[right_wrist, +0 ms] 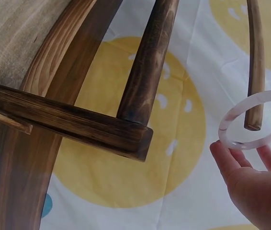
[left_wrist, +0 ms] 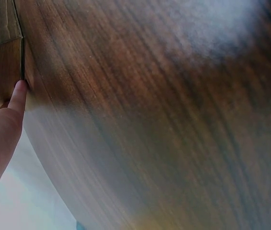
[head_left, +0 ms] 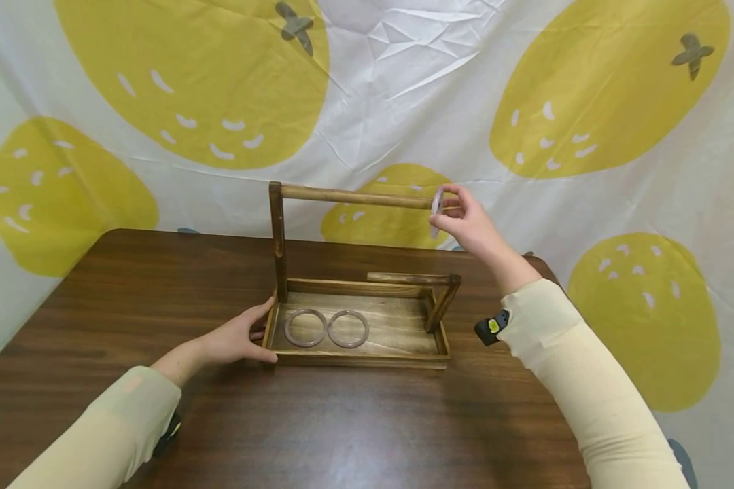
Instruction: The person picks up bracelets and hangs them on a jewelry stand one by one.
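A wooden jewelry stand point(head_left: 355, 362) with a tray base and two bars stands on the table. My left hand point(head_left: 237, 337) grips the tray's left end, its thumb at the front corner. My right hand point(head_left: 469, 221) pinches a pale, pinkish bangle point(right_wrist: 231, 135) at the free right end of the upper bar point(head_left: 361, 198). In the right wrist view, the tip of that bar shows within the bangle's opening; whether it passes through, I cannot tell. Two more bangles, a left one point(head_left: 288, 333) and a right one point(head_left: 367, 333), lie side by side in the tray.
The shorter, lower bar point(head_left: 410, 278) juts leftward from a post point(head_left: 443, 307) at the tray's right end. The upper bar rises from a tall left post point(head_left: 278, 238). A white cloth with yellow fruit prints point(head_left: 404, 102) hangs behind the brown table point(head_left: 342, 421).
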A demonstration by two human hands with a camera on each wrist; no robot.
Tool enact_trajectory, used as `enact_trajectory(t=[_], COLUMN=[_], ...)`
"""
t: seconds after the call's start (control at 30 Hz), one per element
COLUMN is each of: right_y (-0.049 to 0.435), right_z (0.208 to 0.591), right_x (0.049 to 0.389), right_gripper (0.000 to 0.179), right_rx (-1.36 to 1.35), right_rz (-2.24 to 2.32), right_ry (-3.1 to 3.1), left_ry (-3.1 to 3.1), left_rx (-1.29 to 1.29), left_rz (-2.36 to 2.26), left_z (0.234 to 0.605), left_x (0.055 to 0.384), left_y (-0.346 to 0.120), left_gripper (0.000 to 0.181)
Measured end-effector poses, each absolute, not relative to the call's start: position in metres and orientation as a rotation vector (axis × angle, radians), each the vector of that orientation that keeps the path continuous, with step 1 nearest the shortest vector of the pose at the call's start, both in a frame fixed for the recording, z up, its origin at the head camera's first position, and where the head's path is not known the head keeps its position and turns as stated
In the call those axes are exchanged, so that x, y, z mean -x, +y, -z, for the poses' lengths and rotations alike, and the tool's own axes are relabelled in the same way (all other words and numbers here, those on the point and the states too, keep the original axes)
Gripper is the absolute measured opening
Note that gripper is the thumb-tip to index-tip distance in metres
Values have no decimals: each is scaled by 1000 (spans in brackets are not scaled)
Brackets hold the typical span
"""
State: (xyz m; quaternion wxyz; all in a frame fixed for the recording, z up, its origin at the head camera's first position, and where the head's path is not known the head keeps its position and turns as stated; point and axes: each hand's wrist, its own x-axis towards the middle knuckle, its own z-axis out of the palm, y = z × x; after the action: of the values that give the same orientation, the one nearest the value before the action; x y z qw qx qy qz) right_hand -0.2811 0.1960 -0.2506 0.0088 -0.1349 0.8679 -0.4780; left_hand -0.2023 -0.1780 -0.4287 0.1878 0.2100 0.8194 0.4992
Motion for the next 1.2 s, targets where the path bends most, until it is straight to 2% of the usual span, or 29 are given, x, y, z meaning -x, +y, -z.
enact_trajectory(t=[1.2], right_y=[177], right_z=[239], right_x=[293], right_gripper=[63], right_rx=[511], right_rz=[1510], right_ry=[2736], left_ry=[2297], left_rx=[-575], left_rz=[-1391], left_z=[429], left_x=[203], left_y=[-179], left_gripper=[110])
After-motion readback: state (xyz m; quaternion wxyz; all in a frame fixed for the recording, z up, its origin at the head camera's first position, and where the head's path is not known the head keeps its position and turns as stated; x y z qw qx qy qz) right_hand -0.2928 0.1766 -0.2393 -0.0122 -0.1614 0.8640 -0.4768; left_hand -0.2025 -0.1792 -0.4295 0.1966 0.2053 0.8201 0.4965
